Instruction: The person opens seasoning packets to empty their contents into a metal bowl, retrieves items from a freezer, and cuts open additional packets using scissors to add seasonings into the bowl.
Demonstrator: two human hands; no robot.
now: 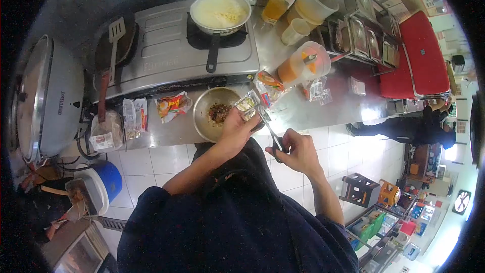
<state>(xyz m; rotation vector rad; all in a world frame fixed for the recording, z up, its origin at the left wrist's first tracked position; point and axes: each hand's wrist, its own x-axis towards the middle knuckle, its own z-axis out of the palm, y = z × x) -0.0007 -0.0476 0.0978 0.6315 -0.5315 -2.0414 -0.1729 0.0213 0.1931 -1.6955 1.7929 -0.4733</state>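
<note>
My left hand point(236, 134) holds a small foil sachet point(247, 103) above the right part of a metal bowl point(201, 102), its fingers closed on the sachet. Dark and reddish bits lie in the bowl's bottom. My right hand point(299, 151) grips the black handles of a pair of scissors point(273, 135), whose blades point up toward the sachet's right edge. Whether the blades touch the foil is too small to tell. Behind the sachet lies a red and yellow packet point(270, 87); another such packet point(173, 106) is left of the bowl.
A pan point(221, 12) of pale food sits on the stove point(156, 45), its handle pointing at me. Jugs, one with orange liquid point(295, 68), stand right of it. Left are a spatula point(116, 30) and a large cooker point(63, 96). Another person point(414, 129) stands far right.
</note>
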